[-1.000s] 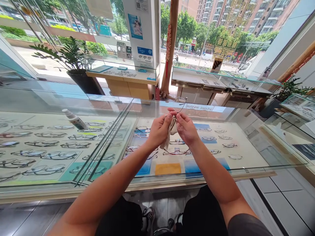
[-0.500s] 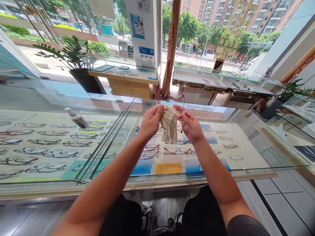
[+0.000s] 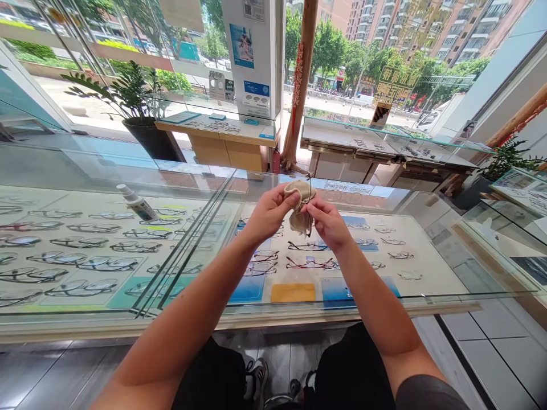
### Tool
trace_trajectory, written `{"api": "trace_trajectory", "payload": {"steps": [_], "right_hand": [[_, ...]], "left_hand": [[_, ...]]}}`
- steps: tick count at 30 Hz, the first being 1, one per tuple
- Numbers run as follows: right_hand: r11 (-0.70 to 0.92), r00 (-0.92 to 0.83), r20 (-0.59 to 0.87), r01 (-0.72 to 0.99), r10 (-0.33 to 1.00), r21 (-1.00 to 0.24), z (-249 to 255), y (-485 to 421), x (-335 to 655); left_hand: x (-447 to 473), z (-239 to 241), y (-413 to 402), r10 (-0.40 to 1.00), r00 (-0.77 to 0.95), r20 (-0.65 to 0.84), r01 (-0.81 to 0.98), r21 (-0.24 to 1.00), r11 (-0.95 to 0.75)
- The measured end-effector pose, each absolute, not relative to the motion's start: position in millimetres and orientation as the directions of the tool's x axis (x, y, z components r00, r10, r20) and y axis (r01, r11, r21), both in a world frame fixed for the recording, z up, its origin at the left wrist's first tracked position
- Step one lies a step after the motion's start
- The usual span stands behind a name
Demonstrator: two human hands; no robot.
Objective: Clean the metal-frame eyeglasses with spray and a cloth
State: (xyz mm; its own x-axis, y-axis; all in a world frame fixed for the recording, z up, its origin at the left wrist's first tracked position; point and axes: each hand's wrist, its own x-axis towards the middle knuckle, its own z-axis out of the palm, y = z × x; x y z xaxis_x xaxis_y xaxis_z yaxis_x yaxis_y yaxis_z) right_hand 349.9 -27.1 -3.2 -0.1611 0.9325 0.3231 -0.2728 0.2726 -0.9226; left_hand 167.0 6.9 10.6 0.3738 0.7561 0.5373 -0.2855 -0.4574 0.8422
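Above the glass counter, my left hand (image 3: 273, 212) pinches a crumpled beige cleaning cloth (image 3: 299, 223), its thumb on top. The cloth is bunched against a pair of eyeglasses (image 3: 309, 225), and its lower end hangs down. My right hand (image 3: 328, 221) is closed on the glasses, thumb and fingertips pressed together at the frame. One thin dark temple sticks up past the cloth and another part points down. The lenses are mostly hidden by cloth and fingers.
A white spray bottle (image 3: 137, 203) stands on the glass counter (image 3: 384, 199) to the left. Under the glass lie rows of eyeglasses (image 3: 81, 242) and a yellow cloth (image 3: 293, 292). Beyond are a potted plant (image 3: 149, 136), a wooden post (image 3: 299, 85) and further display cases (image 3: 350, 136).
The cloth, hanging loosely before, is now folded up around the glasses. My left hand has shifted right, nearer my right hand, and the glasses have moved slightly left and down.
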Motion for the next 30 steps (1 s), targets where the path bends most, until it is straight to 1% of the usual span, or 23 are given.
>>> {"api": "trace_trajectory", "payload": {"steps": [4,7,9,14,17,21,24,27,30], "right_hand": [[0.233,-0.163,0.29,-0.299,0.943,-0.925,-6,-26,349],[0.239,-0.18,0.298,-0.29,0.937,-0.927,-8,-25,346],[0.252,-0.203,0.314,-0.28,0.928,-0.926,-10,-24,345],[0.309,-0.248,0.366,-0.24,0.897,-0.92,-15,-24,343],[0.332,-0.259,0.372,-0.188,0.891,-0.924,-15,-25,341],[0.353,-0.271,0.382,-0.15,0.884,-0.923,-15,-27,338],[0.345,-0.271,0.372,-0.144,0.888,-0.927,-15,-28,336],[0.289,-0.238,0.335,-0.208,0.912,-0.934,-13,-29,337],[0.218,-0.202,0.278,-0.274,0.939,-0.937,-10,-28,340]], "left_hand": [[169,11,4,0.779,0.402,0.48,-0.353,0.867,-0.352],[170,11,2,0.812,0.372,0.45,-0.383,0.871,-0.307],[172,11,1,0.832,0.336,0.442,-0.389,0.869,-0.305],[176,8,-2,0.834,0.252,0.491,-0.358,0.848,-0.391],[179,4,-2,0.829,0.205,0.52,-0.318,0.837,-0.446],[182,1,-3,0.824,0.087,0.56,-0.235,0.815,-0.529],[182,0,-2,0.827,0.033,0.562,-0.206,0.813,-0.544],[175,-1,5,0.838,0.078,0.54,-0.216,0.83,-0.515],[166,0,16,0.819,0.221,0.53,-0.251,0.842,-0.477]]}}
